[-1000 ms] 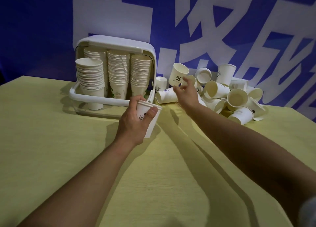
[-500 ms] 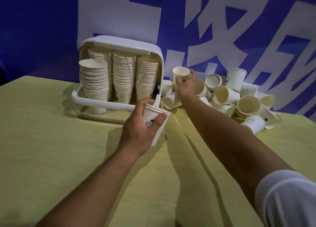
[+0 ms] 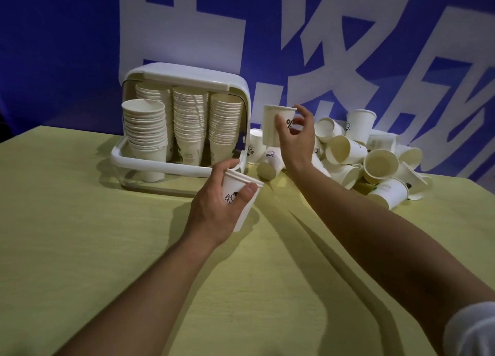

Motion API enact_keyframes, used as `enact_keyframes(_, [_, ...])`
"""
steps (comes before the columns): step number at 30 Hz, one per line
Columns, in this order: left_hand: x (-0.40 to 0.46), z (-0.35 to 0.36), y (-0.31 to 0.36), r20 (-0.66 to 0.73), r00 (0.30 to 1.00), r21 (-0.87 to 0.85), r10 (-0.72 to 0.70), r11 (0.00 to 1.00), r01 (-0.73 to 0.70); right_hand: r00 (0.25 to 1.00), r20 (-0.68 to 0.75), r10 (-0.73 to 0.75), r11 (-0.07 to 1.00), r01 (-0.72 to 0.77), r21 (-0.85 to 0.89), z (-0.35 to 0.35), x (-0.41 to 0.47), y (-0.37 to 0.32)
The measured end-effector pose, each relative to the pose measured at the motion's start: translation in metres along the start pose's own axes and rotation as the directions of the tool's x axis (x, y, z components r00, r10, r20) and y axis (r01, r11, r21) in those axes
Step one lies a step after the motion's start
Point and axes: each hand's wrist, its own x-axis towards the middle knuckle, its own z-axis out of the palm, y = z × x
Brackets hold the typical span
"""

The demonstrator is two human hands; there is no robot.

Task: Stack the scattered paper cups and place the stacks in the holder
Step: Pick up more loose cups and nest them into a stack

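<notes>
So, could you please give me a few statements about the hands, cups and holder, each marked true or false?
1. The right hand holds a single cup up in the air. True.
2. The left hand is empty. False: it grips a short stack of cups.
3. The holder has no cups in it. False: four stacks stand inside.
4. Loose cups lie in a heap to the right of the holder. True.

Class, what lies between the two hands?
In the head view, a tipped cup on the table lies between the left hand and right hand.
</notes>
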Motion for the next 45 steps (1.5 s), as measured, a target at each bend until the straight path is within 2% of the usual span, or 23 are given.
enact_keyframes(4, [-0.001, -0.001, 0.008, 0.048, 0.999, -0.012, -0.008, 1.0, 0.009, 0.989, 0.146, -0.014, 0.989, -0.008, 0.146, -0.02, -0.046, -0.025])
enact_keyframes(7, [-0.003, 0.0, 0.009, 0.096, 0.995, -0.029, 0.012, 1.0, -0.01, 0.964, 0.265, 0.016, 0.976, -0.072, 0.203, -0.03, -0.08, -0.033])
enact_keyframes(12, [-0.006, 0.0, 0.009, 0.077, 0.997, -0.015, 0.0, 1.0, 0.001, 0.929, 0.37, 0.024, 0.987, -0.08, 0.138, -0.033, -0.106, -0.032])
enact_keyframes(15, [-0.003, -0.001, 0.008, -0.02, 0.999, -0.031, 0.043, 0.999, -0.044, 0.908, 0.415, 0.052, 0.988, -0.108, 0.112, -0.033, -0.115, -0.03])
enact_keyframes(17, [-0.002, -0.002, 0.004, -0.072, 0.997, -0.026, 0.043, 0.999, -0.045, 0.911, 0.399, 0.104, 0.989, -0.137, 0.055, -0.031, -0.115, -0.027])
enact_keyframes(20, [0.0, -0.002, 0.001, -0.136, 0.991, -0.007, 0.005, 1.0, -0.006, 0.949, 0.281, 0.146, 0.987, -0.121, -0.104, -0.021, -0.092, -0.014])
enact_keyframes(25, [0.002, -0.003, 0.0, -0.155, 0.988, -0.005, -0.009, 1.0, 0.008, 0.949, 0.061, 0.31, 0.9, -0.272, -0.342, 0.002, -0.037, 0.017])
enact_keyframes(32, [0.001, -0.004, 0.002, -0.075, 0.997, -0.033, 0.027, 0.999, -0.03, 0.884, 0.075, 0.462, 0.768, -0.357, -0.532, 0.015, -0.003, 0.044])
enact_keyframes(35, [0.002, -0.005, 0.003, -0.069, 0.997, -0.032, 0.028, 0.999, -0.031, 0.857, 0.135, 0.497, 0.781, -0.374, -0.501, 0.011, -0.002, 0.042])
enact_keyframes(38, [0.001, -0.004, 0.004, -0.049, 0.998, -0.035, 0.026, 0.999, -0.028, 0.868, 0.207, 0.451, 0.841, -0.335, -0.426, -0.002, -0.012, 0.034])
enact_keyframes(42, [-0.003, 0.001, 0.003, 0.053, 0.999, -0.096, -0.002, 0.995, 0.007, 0.945, 0.213, 0.248, 0.965, -0.22, -0.146, -0.036, -0.038, -0.002])
enact_keyframes(45, [-0.011, 0.013, 0.015, 0.138, 0.99, -0.15, 0.015, 0.989, 0.006, 0.966, 0.232, 0.114, 0.99, -0.13, 0.054, -0.071, -0.062, -0.036])
